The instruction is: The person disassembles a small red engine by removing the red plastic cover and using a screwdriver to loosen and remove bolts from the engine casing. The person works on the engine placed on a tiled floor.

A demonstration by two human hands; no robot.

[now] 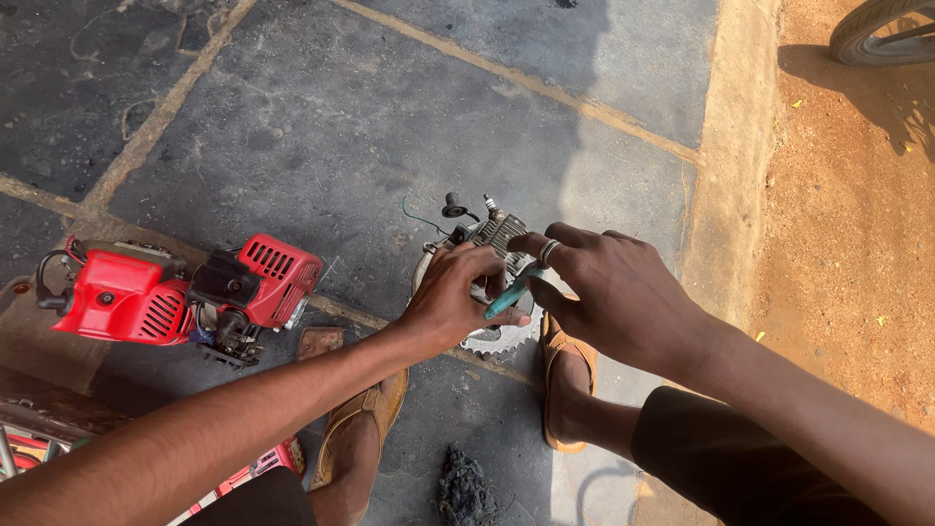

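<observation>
My left hand (458, 297) grips the small engine (492, 258) on the stone floor (321, 127). My right hand (609, 287) has its fingers (531, 244) pinched on a teal tool (511, 292) against it.

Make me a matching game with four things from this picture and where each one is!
Things:
1. red engine
2. tyre
3. green-handled tool
4. dark fluffy clump

Places:
A. top right corner, on the orange dirt
B. between the two hands
C. on the floor, left of the hands
D. on the floor between the two feet, near the bottom edge

Pairs: 1-C, 2-A, 3-B, 4-D
</observation>
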